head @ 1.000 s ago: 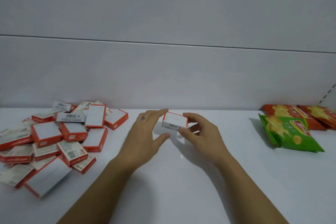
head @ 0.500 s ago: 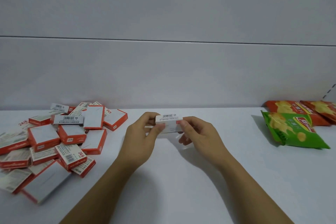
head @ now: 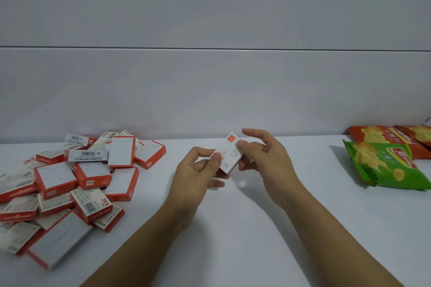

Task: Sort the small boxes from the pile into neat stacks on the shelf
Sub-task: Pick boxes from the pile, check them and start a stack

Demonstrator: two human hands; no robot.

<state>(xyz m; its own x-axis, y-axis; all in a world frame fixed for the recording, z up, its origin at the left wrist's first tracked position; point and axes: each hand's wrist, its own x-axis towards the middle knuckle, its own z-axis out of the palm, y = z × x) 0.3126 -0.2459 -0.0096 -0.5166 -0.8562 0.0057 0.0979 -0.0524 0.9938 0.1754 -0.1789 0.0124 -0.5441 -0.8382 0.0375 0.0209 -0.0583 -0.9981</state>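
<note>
A small white box with red print is held above the white shelf at its middle, tilted with its printed face toward me. My left hand pinches its lower left edge between thumb and fingers. My right hand holds its right side with thumb and curled fingers, the index finger raised above it. A loose pile of red and white small boxes lies on the shelf at the left, apart from both hands.
A green chip bag and red chip bags lie at the right end of the shelf. A pale back wall closes the shelf behind the hands.
The box was lifted off the shelf and turned, from its barcode edge up to its printed face toward me. Both hands shifted their grip around it.
</note>
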